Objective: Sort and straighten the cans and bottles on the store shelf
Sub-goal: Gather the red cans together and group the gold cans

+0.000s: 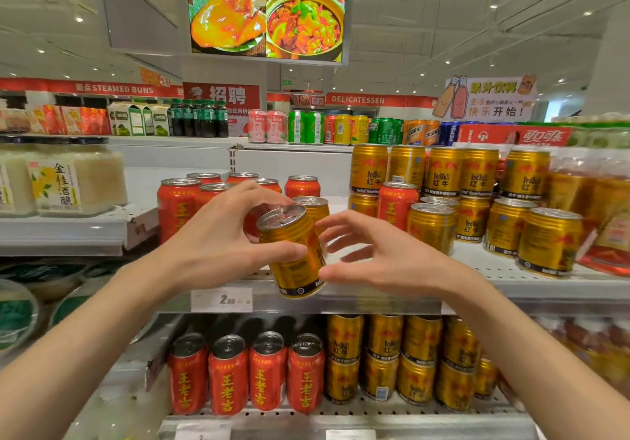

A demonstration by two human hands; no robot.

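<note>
My left hand (218, 245) grips a gold energy-drink can (293, 252), tilted to the left, above the front edge of the middle shelf (375, 300). My right hand (381, 255) is beside the can on its right, fingers spread, its fingertips close to the can's side. A second gold can (315, 206) stands just behind the held one. Red herbal-tea cans (177, 204) cluster behind my left hand. One red can (395, 204) stands among the gold cans (545, 242) on the right.
The lower shelf holds a row of red cans (245, 375) and stacked gold cans (409, 361). White jars (68, 180) sit on the left shelf. Mixed soda cans (306, 127) line the top. A price tag (221, 300) hangs on the shelf edge.
</note>
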